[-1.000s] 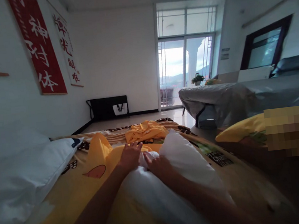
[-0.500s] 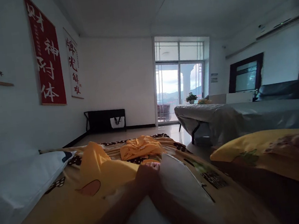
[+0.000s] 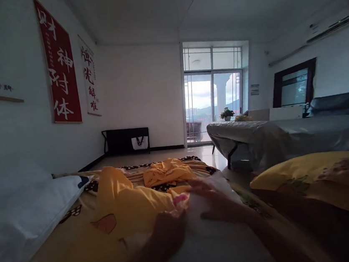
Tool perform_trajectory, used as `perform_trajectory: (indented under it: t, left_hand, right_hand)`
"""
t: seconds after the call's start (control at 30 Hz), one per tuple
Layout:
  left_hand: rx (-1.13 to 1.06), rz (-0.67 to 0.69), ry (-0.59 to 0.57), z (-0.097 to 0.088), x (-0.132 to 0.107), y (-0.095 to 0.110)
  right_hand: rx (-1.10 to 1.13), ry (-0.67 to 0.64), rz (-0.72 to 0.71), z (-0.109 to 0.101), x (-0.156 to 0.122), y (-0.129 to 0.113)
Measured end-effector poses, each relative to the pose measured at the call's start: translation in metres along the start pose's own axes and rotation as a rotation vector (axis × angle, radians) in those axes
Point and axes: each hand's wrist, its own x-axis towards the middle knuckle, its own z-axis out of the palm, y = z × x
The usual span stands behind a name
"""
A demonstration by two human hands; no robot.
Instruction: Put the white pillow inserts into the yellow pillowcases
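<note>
A yellow pillowcase with an orange cartoon print lies in front of me, its near part beside a white pillow. My left hand is closed on the pillowcase's edge, just below a pink patch. On the upper right part of the white pillow rests my right hand, slightly blurred, with its fingers stretched out. How far the pillow reaches into the pillowcase is hidden from me.
Another white pillow lies at the left. Crumpled yellow cloth sits at the far end of the patterned bedding. A yellow printed pillow is at the right, before a plastic-covered table.
My hands, close together before, have parted. The right one has moved up and right onto the white pillow and opened. The view has turned slightly left.
</note>
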Motion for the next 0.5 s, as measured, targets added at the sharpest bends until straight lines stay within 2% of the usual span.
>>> perform_trajectory:
  t: [0.07, 0.13, 0.23, 0.3, 0.4, 0.5]
  left_hand:
    - [0.01, 0.089, 0.074, -0.002, -0.003, 0.013]
    - [0.04, 0.176, 0.162, 0.003, -0.006, 0.023]
    - [0.122, 0.28, 0.269, 0.02, -0.018, 0.028]
    - [0.198, 0.363, 0.271, 0.029, -0.029, 0.024]
    - [0.259, 0.407, 0.225, 0.027, -0.049, 0.012]
    - [0.2, 0.362, 0.254, 0.011, -0.068, 0.001]
  right_hand:
    - [-0.09, 0.068, 0.12, -0.011, 0.0, 0.015]
    - [-0.098, 0.02, 0.091, -0.003, 0.005, 0.024]
    - [0.044, -0.083, 0.002, 0.033, 0.011, 0.024]
    - [0.131, -0.074, -0.005, 0.058, 0.011, 0.016]
    - [0.17, 0.053, 0.1, 0.075, 0.013, 0.007]
    - [0.136, 0.215, 0.308, 0.059, 0.027, 0.012]
